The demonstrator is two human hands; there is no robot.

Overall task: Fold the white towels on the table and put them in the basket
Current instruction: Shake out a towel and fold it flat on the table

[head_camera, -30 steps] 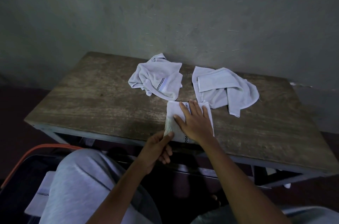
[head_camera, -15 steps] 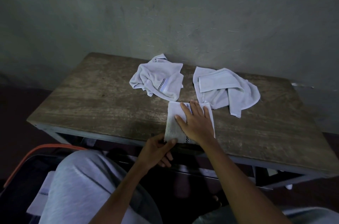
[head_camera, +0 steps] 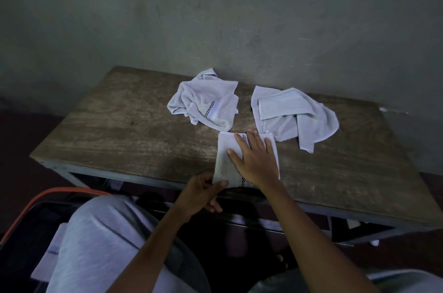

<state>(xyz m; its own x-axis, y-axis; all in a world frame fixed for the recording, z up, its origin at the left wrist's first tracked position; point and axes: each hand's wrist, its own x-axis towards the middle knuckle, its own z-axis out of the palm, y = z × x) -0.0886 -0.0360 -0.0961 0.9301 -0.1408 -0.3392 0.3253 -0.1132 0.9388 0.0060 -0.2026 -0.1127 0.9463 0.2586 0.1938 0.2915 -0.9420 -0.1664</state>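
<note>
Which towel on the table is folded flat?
The towel at the near edge, under the right hand; the back-left towel and back-right towel lie crumpled.

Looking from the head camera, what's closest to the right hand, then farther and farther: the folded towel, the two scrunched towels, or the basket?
1. The folded towel: under the right hand, at the table's near edge.
2. The left scrunched towel and the right scrunched towel: just beyond it; too close to rank.
3. The basket: down low, far left.
</note>
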